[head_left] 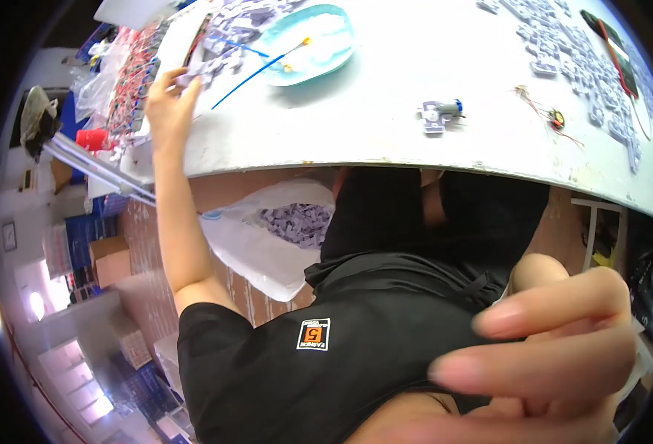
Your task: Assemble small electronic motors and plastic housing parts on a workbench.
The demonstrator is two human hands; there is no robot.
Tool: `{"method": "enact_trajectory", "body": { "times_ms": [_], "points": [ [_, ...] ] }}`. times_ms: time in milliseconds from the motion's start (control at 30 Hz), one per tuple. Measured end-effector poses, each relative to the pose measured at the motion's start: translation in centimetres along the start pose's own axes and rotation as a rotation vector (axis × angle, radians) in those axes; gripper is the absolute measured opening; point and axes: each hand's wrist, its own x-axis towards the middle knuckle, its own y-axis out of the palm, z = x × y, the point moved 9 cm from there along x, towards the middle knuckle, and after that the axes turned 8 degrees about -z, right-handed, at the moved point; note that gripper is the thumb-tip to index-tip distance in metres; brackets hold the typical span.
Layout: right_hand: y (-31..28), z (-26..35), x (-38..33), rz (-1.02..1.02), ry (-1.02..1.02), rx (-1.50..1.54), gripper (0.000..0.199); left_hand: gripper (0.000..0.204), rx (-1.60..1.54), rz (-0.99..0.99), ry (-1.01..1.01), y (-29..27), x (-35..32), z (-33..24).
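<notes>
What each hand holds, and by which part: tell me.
The left hand is at a grey plastic part, but whether it grips it, and where, cannot be told. The right hand shows nothing held.

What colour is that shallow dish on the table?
Pale turquoise; the head view shows the dish best.

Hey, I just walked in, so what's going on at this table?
A person is working at a white table. Their left hand is at a small grey part, fingers about it; whether it is lifted is unclear. Their right hand is raised near the camera, blurred, fingers apart, with nothing visible in it. A grey piece with a blue-ended cylinder lies mid-table, and a pale teal dish has thin blue sticks across its edge.
</notes>
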Motion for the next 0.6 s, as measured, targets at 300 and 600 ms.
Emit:
{"method": "enact_trajectory", "body": {
  "times_ms": [300, 600],
  "points": [
    [3.4, -3.2, 2.4, -0.034, 0.050, -0.290, 0.010, 0.034, -0.657, -0.037, 0.221, -5.0, -6.9, -13.6],
    [-1.4, -6.8, 1.4, -0.084, -0.118, -0.385, 0.012, 0.031, -1.183, 0.399, 0.088, 4.9, -13.1, -21.4]
  ]
}}
